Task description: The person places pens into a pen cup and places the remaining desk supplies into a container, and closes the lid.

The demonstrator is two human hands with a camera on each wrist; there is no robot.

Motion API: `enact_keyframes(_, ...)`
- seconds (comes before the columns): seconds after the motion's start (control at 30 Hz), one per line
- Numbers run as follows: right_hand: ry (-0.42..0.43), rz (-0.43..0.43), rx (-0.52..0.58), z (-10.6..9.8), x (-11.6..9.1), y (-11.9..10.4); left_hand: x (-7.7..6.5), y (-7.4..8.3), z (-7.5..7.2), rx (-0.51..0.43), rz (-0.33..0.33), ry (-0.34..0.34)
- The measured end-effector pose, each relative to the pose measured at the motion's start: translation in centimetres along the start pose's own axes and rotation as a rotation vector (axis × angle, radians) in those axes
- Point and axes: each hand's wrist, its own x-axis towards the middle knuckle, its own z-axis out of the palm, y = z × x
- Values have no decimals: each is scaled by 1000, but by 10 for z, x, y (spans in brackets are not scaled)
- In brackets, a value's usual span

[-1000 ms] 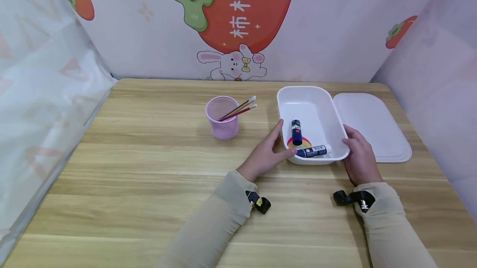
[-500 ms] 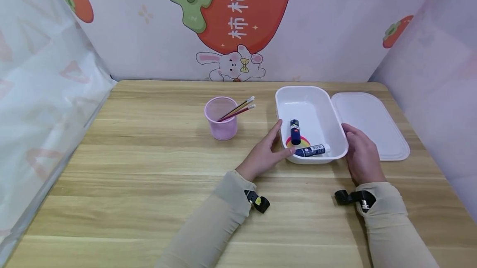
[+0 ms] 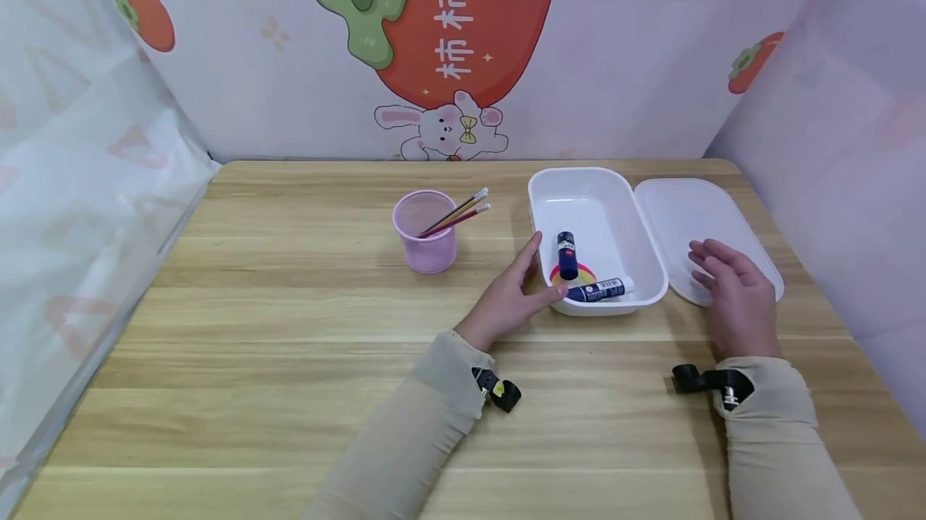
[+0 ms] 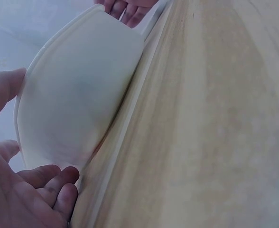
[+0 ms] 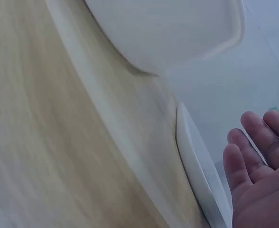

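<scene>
A white plastic box [image 3: 600,223] stands on the table; a dark blue glue stick [image 3: 567,255] and a dark blue tube with a white end [image 3: 600,289] lie inside. My left hand [image 3: 506,303] holds its near left corner, thumb at the front rim and fingers along the left side. In the left wrist view, the thumb touches the rim of the box [image 4: 82,85]. My right hand [image 3: 741,295] is apart from the box, over the near part of the flat white lid [image 3: 694,206], holding nothing. Its fingers are loosely bent in the right wrist view.
Left of the box stands a pink cup [image 3: 427,251] with several pencils [image 3: 459,217] leaning in it. The wooden table [image 3: 289,327] ends at a printed curtain [image 3: 615,62] behind and on both sides.
My right hand has let go of the box's right side and moved right, over the lid. The left hand stays on the box. The whole view has shifted slightly.
</scene>
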Motion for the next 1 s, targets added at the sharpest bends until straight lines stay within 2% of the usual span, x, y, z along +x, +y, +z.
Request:
enact_keyframes(0.13,86,33,-241,-9,4,-4,1,-1,0,1,-2,1)
enact_keyframes(0.2,127,49,-319,-13,6,-5,1,-2,0,4,-4,1)
enact_keyframes(0.27,164,56,-346,-17,9,-5,1,-2,0,4,-7,3)
enact_keyframes(0.5,283,51,-198,-32,15,-6,2,-2,0,-1,2,6)
enact_keyframes(0.8,412,-14,-136,-45,20,-3,2,-3,0,-4,-10,5)
enact_keyframes(1.0,484,-23,-21,-55,25,-1,2,-1,0,-7,-13,9)
